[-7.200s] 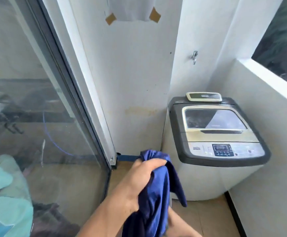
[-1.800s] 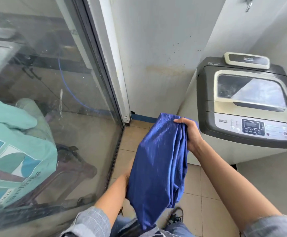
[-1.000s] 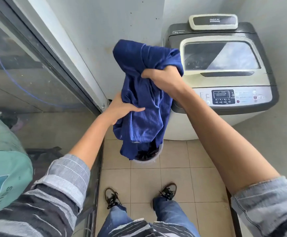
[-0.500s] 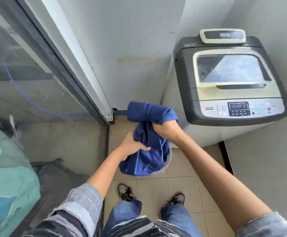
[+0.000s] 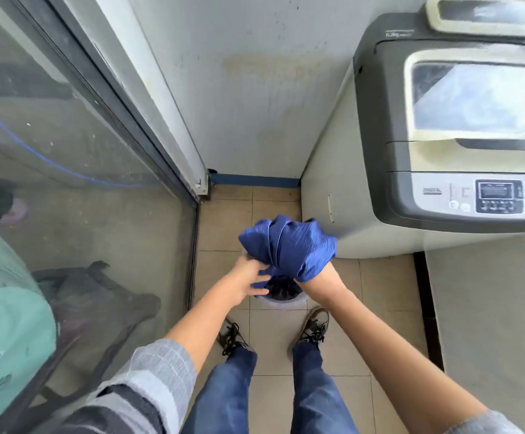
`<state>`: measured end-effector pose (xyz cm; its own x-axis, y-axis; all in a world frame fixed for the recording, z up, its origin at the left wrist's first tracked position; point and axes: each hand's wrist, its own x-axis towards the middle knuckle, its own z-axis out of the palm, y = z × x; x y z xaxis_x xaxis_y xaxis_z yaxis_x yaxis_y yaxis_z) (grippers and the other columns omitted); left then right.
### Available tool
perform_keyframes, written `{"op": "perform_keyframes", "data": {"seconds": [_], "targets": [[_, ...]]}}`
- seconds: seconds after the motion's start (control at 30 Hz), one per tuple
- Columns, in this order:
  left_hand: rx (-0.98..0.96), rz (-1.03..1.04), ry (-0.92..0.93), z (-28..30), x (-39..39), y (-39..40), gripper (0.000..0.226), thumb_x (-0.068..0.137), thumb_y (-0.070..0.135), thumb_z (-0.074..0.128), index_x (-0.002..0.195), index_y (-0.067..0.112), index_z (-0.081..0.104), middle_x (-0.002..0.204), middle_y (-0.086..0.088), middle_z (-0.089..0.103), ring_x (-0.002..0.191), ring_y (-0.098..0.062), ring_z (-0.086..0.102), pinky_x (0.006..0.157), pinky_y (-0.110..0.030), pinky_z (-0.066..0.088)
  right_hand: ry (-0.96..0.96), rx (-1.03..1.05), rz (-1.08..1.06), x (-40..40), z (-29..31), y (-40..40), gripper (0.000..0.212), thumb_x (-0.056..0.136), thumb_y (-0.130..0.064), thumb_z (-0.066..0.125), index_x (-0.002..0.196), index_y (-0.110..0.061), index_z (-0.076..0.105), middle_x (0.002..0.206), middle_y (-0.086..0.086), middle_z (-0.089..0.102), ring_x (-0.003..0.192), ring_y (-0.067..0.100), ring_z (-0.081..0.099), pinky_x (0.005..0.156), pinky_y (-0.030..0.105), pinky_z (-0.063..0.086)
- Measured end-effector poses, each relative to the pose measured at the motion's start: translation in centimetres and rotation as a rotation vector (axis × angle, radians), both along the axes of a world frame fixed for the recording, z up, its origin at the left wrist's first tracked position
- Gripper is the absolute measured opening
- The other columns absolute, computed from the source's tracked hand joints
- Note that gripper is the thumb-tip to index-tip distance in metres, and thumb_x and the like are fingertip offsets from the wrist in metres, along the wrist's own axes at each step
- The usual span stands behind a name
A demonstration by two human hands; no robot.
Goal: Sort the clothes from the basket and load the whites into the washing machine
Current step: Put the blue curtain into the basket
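You stand on a floor of beige tiles [image 5: 223,227], and your two dark laced shoes [image 5: 312,324] are flat on it, a little apart. Just in front of the shoes a pale round basket [image 5: 281,301] sits on the tiles, mostly hidden under blue cloth. The washing machine [image 5: 327,170] stands on the same floor at your right, against the wall.
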<state>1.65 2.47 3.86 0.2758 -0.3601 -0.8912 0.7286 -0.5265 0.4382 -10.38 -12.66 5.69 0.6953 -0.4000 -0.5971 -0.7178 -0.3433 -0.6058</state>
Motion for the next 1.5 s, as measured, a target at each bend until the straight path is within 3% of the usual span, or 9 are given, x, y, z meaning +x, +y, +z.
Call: {"op": "perform_keyframes", "data": {"seconds": [0.13,0.2,0.27,0.47,0.6,0.77,0.9,1.17,1.5], "targets": [[-0.033,0.474,0.335,-4.7,-0.2,2.3,0.023,0.105,0.021,0.046,0.125,0.017,0.057,0.123,-0.016,0.072,0.120,-0.036,0.068,0.111,-0.062,0.044,-0.062,-0.012,0.292,-0.8,-6.4,0.3,0.003,0.100,-0.014,0.059,0.100,-0.012,0.062,0.101,0.003,0.064,0.097,0.017,0.056,0.092,0.032,0.043],[0.059,0.474,0.354,-8.4,-0.8,3.0,0.027,0.106,0.033,0.045,0.130,0.023,0.054,0.129,-0.017,0.070,0.119,-0.035,0.068,0.113,-0.061,0.040,0.271,-0.038,0.519,-2.4,-11.7,-0.4,0.060,0.094,-0.038,0.071,0.145,-0.011,0.054,0.152,0.011,0.051,0.142,0.028,0.042,0.120,0.046,0.032],[0.196,0.353,0.295,-11.8,-2.2,4.1,0.034,0.106,0.042,0.046,0.135,0.026,0.053,0.129,-0.015,0.070,0.118,-0.033,0.068,0.110,-0.056,0.041,0.588,0.077,0.510,-5.6,-16.0,-1.0,0.117,0.079,-0.046,0.087,0.166,-0.017,0.015,0.172,0.010,0.015,0.160,0.030,0.012,0.128,0.052,0.018],[0.376,0.308,0.226,-21.5,-6.5,5.7,0.040,0.104,0.040,0.054,0.136,0.018,0.063,0.132,-0.014,0.065,0.113,-0.031,0.069,0.097,-0.045,0.052,0.412,0.143,-0.013,-10.0,-25.7,-2.3,0.117,0.075,-0.020,0.092,0.166,-0.024,0.019,0.172,0.013,0.015,0.153,0.032,0.034,0.120,0.041,0.038],[0.450,0.248,-0.026,-26.5,-6.5,4.4,0.028,0.098,0.040,0.068,0.121,0.023,0.069,0.127,-0.008,0.068,0.102,-0.024,0.068,0.090,-0.042,0.056,0.150,0.040,-0.208,-7.9,-30.1,-3.8,0.122,0.073,-0.047,0.093,0.165,-0.044,0.014,0.175,0.006,0.002,0.159,0.027,0.023,0.120,0.043,0.035],[0.422,-0.108,-0.272,-32.0,-5.1,2.0,0.065,0.094,0.044,0.074,0.149,0.015,0.055,0.143,-0.006,0.063,0.129,-0.023,0.061,0.112,-0.038,0.046,0.087,-0.182,0.049,-3.5,-34.3,-6.5,0.130,0.064,-0.086,0.074,0.158,-0.060,-0.012,0.175,0.010,-0.015,0.161,0.038,0.008,0.122,0.056,0.034],[0.478,-0.240,-0.367,-36.3,-5.5,-0.2,0.059,0.095,0.040,0.072,0.139,0.003,0.059,0.130,-0.013,0.069,0.123,-0.032,0.064,0.099,-0.036,0.049,0.145,-0.274,0.164,-0.1,-38.1,-7.8,0.140,0.055,-0.094,0.071,0.156,-0.059,-0.020,0.174,0.017,0.004,0.159,0.042,0.011,0.114,0.062,0.040],[0.396,-0.319,-0.299,-43.2,-6.4,-3.2,0.080,0.080,0.039,0.083,0.143,0.013,0.041,0.139,-0.008,0.060,0.128,-0.034,0.057,0.092,-0.035,0.047,0.350,-0.083,0.284,2.0,-45.3,-6.3,0.154,0.044,-0.089,0.082,0.165,-0.038,0.002,0.156,0.013,0.037,0.144,0.039,0.041,0.110,0.055,0.047],[0.364,-0.781,-0.339,-49.0,-5.1,-5.2,0.066,0.099,0.042,0.061,0.149,0.006,0.037,0.147,-0.018,0.053,0.134,-0.038,0.052,0.105,-0.038,0.046,0.497,-0.132,0.439,3.0,-49.5,-6.2,0.127,0.062,-0.074,0.087,0.161,-0.025,0.025,0.158,0.017,0.034,0.144,0.041,0.040,0.109,0.056,0.048]]}}
